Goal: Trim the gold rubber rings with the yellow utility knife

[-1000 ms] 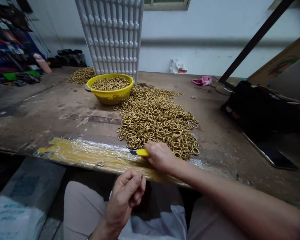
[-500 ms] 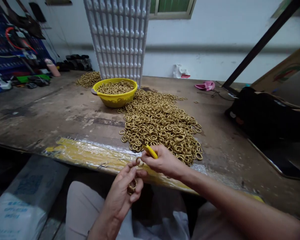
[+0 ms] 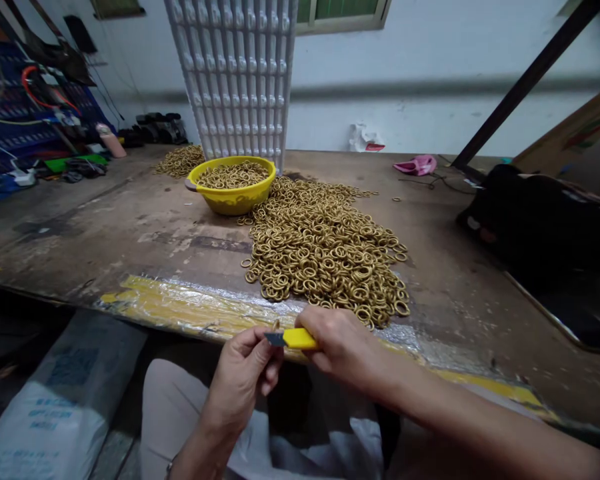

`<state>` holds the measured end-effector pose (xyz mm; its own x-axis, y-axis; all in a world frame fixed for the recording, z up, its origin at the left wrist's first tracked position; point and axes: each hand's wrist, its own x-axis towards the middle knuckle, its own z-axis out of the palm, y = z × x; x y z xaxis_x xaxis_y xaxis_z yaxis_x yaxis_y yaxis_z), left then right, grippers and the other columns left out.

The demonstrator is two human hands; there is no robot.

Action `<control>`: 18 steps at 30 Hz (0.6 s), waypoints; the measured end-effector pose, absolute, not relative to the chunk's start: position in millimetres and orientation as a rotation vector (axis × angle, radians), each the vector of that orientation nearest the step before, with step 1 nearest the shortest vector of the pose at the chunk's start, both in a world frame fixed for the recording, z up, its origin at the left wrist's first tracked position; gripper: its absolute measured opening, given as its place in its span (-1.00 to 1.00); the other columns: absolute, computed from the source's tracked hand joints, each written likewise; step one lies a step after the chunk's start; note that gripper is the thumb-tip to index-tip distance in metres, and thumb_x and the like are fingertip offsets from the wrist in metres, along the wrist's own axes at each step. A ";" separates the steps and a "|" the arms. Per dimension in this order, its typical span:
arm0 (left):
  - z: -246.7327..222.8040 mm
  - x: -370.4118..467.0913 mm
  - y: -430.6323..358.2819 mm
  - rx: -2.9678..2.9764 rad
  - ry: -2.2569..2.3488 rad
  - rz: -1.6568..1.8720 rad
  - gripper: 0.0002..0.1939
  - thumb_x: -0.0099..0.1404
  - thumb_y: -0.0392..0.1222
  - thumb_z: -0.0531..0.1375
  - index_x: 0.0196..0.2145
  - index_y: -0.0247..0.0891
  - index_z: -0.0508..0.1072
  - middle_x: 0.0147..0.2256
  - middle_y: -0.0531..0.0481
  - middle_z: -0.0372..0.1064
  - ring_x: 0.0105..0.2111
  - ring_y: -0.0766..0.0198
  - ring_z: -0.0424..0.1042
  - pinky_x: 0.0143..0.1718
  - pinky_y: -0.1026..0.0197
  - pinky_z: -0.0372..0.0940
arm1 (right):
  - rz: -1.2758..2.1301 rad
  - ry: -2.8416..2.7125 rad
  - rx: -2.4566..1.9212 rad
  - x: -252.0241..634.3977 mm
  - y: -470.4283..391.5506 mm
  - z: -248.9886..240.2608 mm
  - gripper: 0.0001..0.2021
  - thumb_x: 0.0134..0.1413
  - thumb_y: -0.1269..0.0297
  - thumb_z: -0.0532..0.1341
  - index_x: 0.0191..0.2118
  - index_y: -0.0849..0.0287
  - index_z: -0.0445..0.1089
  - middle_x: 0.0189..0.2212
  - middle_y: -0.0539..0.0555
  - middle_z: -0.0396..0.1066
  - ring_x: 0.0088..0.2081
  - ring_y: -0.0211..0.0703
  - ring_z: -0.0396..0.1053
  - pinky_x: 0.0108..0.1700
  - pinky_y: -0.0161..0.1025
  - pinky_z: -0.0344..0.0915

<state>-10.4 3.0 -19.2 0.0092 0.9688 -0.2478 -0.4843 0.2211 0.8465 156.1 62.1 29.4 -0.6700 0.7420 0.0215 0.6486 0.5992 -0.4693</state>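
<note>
1. At lower center of the frame, your right hand grips a yellow utility knife, its dark blade pointing left.
2. Your left hand, just beside it, pinches a gold-colored ring partly hidden behind the blade.
3. Loose rings heap across the desk mid-frame, beside a yellow basin filled with more.

Toward seven o'clock, the thin brass-coloured metal ring in the left hand is mostly hidden by that grip and the dark-bladed, yellow-handled knife. The tall, ribbed, translucent plastic sheet at eleven is cut off above; at eight, the pale plastic sack's blue print is too blurred to read.
</note>
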 end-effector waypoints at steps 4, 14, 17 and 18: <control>-24.1 -16.1 1.9 0.843 1.151 1.221 -0.69 0.14 0.02 0.27 -0.37 -0.33 0.45 -0.68 0.14 0.18 -0.72 0.48 0.10 -0.76 0.45 0.00 | 0.404 -2.750 -1.216 154.7 52.6 30.9 -0.89 -0.08 0.50 0.11 -0.36 0.20 0.28 -0.40 0.05 0.36 -0.45 -0.25 0.21 -0.45 -0.28 -0.06; -19.3 -18.3 0.3 0.986 1.218 1.168 -0.75 0.21 -0.03 0.22 -0.39 -0.30 0.43 -0.64 0.11 0.21 -0.69 0.47 0.10 -0.72 0.43 0.01 | 0.280 -2.715 -1.289 154.7 53.0 31.6 -0.90 -0.05 0.50 0.08 -0.38 0.21 0.28 -0.43 0.06 0.35 -0.51 -0.28 0.15 -0.48 -0.26 -0.12; -22.2 -18.2 0.5 0.971 1.184 1.171 -0.75 0.21 -0.02 0.21 -0.35 -0.29 0.43 -0.63 0.11 0.21 -0.69 0.47 0.08 -0.72 0.42 -0.03 | 0.293 -2.715 -1.315 153.1 51.7 31.4 -0.91 -0.05 0.49 0.09 -0.37 0.21 0.29 -0.41 0.06 0.37 -0.50 -0.27 0.17 -0.48 -0.26 -0.13; -22.6 -18.3 0.6 0.976 1.175 1.169 -0.75 0.22 -0.02 0.20 -0.34 -0.29 0.43 -0.63 0.11 0.19 -0.69 0.47 0.07 -0.71 0.42 -0.05 | 0.293 -2.719 -1.320 152.0 50.6 31.2 -0.90 -0.04 0.49 0.09 -0.37 0.20 0.29 -0.41 0.06 0.37 -0.50 -0.27 0.18 -0.48 -0.26 -0.13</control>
<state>-18.3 0.6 -22.6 0.0008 0.9874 -0.1581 -0.1535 0.1563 0.9757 152.0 50.6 31.2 -0.6176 0.7864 0.0104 0.7662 0.6045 -0.2180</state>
